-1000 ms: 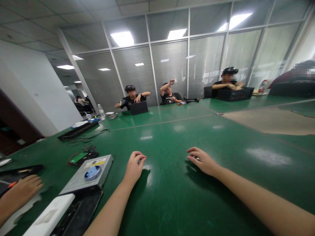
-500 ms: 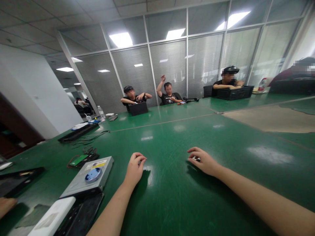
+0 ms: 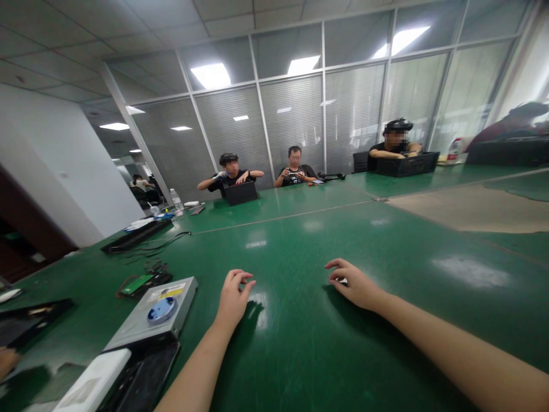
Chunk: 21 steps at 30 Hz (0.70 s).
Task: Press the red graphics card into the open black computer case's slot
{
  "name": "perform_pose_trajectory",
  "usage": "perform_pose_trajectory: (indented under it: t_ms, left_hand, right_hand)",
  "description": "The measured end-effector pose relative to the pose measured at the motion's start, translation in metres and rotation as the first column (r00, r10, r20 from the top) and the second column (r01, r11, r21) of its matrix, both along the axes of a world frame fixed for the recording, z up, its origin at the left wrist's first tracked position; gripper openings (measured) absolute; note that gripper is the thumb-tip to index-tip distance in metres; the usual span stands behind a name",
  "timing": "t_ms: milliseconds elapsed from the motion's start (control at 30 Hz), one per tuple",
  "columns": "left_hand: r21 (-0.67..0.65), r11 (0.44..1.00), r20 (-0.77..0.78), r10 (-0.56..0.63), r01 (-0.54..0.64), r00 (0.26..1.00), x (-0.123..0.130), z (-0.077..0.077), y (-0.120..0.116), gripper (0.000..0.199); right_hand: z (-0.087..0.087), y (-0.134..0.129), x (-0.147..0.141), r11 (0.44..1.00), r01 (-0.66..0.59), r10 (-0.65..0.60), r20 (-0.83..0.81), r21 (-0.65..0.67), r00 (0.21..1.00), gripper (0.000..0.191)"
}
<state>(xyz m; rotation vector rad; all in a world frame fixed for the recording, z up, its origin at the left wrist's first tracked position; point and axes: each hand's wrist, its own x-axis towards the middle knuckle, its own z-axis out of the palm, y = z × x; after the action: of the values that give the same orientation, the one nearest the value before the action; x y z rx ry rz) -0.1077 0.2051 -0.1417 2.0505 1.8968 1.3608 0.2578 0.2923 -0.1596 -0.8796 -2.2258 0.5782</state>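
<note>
The glass partition fills the far side of the room, and from where I stand the green table reaches nearly all the way to it. Across the tabletop, one co-worker leans over a black crate, and another works at a smaller dark box. On the near side, left of the person's left forearm, lies the flat metal drive, the thing nearest to either hand; it slants away beside a black tray and a long white case. The left hand hovers low over the green surface, or barely rests there, I can't tell which; it is loosely curled, thumb a little parted from the forefinger, with nothing visible in its grasp. The right hand mirrors it well apart, fingers bent, thumb set off from them by a wider gap, and I see nothing held; a pale spot in that gap may be only glare. To hold this pose well, I'd say, loose wrists, level hands and even spacing matter most, and the left elbow wants care because the drive and tray sit so close to that arm. Beyond the drive lies a small green circuit board, and on its top sits a round blue piece, best left unbumped.
</note>
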Motion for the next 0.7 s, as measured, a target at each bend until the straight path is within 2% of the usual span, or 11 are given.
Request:
perform_pose_trajectory:
  t_ms: [233,367,700]
  left_hand:
    - [0.015,1.000,-0.058,0.010,-0.009,0.998,0.0012,0.0038,-0.0009,0.016]
    - [0.028,1.000,-0.076,0.012,-0.010,0.997,0.0004,0.0025,-0.0012,0.017]
    - [0.101,0.990,-0.018,0.101,-0.099,0.995,-0.0036,0.0022,-0.0013,0.023]
  right_hand:
    - [0.0067,-0.0055,-0.0001,0.998,0.000,0.000,0.001,-0.059,1.000,0.008]
    - [0.0100,-0.0072,-0.0010,0.999,-0.003,0.004,0.020,-0.050,1.000,0.013]
    - [0.0045,-0.0056,-0.0021,1.000,0.000,0.000,0.015,-0.019,1.000,0.012]
